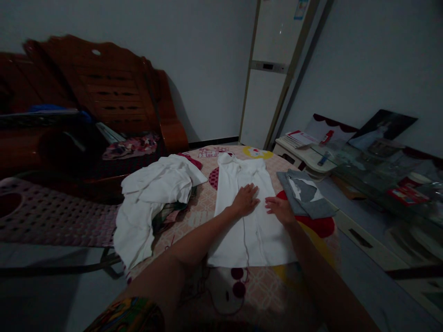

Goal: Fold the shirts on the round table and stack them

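Note:
A white garment (226, 249) lies spread on a round table with a patterned cover (266, 290), its long edges running toward me. Near its middle, my left hand (246, 199) rests flat on the cloth with the fingers stretched out. My right hand (279, 210) is at the garment's right side, fingers extended and apart, touching or just over the fabric. Neither hand grips anything. To the left, a loose heap of white clothes (159, 180) hangs over the table edge, with darker cloth under it. A folded grey garment (308, 196) with a white print lies to the right.
A carved wooden sofa (107, 87) stands at the back left, with a patterned lounger (58, 214) before it. A tall white cabinet-like unit (265, 92) stands in the corner. On the right, a low glass-topped cabinet (367, 173) holds papers, a framed picture (384, 129) and small items.

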{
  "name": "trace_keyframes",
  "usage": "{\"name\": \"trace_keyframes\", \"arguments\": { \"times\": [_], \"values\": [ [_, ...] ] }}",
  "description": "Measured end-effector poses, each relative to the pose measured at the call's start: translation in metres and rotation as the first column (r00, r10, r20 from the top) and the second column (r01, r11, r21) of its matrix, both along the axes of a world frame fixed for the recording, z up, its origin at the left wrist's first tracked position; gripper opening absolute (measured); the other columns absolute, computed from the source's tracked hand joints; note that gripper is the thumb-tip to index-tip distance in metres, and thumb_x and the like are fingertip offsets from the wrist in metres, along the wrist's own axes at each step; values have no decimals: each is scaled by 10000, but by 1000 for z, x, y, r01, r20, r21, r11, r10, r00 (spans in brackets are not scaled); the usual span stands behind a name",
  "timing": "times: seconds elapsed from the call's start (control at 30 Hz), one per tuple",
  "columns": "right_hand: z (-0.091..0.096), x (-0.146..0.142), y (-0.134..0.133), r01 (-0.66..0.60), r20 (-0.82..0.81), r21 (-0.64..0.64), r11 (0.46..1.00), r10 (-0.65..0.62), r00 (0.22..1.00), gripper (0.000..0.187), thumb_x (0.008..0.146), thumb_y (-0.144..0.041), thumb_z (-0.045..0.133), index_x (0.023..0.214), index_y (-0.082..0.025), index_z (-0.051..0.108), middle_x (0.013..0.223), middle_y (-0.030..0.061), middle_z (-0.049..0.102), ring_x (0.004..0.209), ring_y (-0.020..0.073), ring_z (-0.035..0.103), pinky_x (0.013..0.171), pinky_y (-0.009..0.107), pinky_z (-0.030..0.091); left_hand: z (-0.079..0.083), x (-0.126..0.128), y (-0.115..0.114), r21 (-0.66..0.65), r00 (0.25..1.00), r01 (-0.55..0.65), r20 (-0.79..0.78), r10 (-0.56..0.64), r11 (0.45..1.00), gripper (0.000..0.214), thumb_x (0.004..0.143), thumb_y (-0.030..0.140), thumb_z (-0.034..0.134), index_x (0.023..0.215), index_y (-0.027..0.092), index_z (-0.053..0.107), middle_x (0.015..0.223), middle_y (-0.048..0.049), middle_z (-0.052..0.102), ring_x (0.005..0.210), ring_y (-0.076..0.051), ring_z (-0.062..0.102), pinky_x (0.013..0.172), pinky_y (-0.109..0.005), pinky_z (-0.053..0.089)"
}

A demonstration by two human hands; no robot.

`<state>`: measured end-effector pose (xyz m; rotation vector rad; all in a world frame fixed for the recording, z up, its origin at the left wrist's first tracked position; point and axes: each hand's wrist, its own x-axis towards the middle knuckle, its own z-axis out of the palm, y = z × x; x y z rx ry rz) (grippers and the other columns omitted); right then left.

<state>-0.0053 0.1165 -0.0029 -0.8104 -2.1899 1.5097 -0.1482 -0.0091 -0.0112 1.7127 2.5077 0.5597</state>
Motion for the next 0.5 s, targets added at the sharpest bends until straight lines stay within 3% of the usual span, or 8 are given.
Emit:
{"name": "trace_keyframes", "arguments": {
  "times": [0.1,0.2,0.33,0.4,0.5],
  "values": [
    [9,23,-13,-156,40,257,954,151,988,297,820,-336,578,997,-144,719,988,124,747,865,221,705,781,348,567,13,13,-22,24,996,92,-12,-92,995,588,933,310,554,1467,125,393,1564,-177,378,1454,-267,347,1166,-404,340],
    [22,48,-34,-321,210,448,834,252,945,231,838,-230,542,933,-161,741,965,108,759,866,207,701,812,318,525,28,28,-49,-65,990,137,-14,-139,988,354,940,237,502,1281,159,559,1317,-141,605,1236,-246,572,974,-364,503],
    [35,78,-61,-502,443,472,725,297,846,198,836,-194,581,957,-177,737,938,86,751,835,200,683,792,303,483,49,43,-78,-253,988,135,-39,-149,958,242,960,295,461,1047,163,645,1033,-121,695,945,-264,687,764,-368,543],
    [35,94,-69,-527,458,463,713,317,831,232,827,-221,628,1037,-194,722,988,78,741,851,200,676,818,315,484,58,50,-91,-304,982,161,-50,-185,939,284,959,370,483,1018,155,660,995,-129,707,906,-281,696,739,-376,536],
    [31,115,-76,-553,428,483,679,369,825,388,796,-189,645,1182,-217,677,1219,103,683,1044,227,654,930,358,484,68,59,-112,-373,963,218,-68,-261,902,397,940,495,513,948,141,692,914,-151,715,852,-303,701,710,-384,522]
  ]
}}
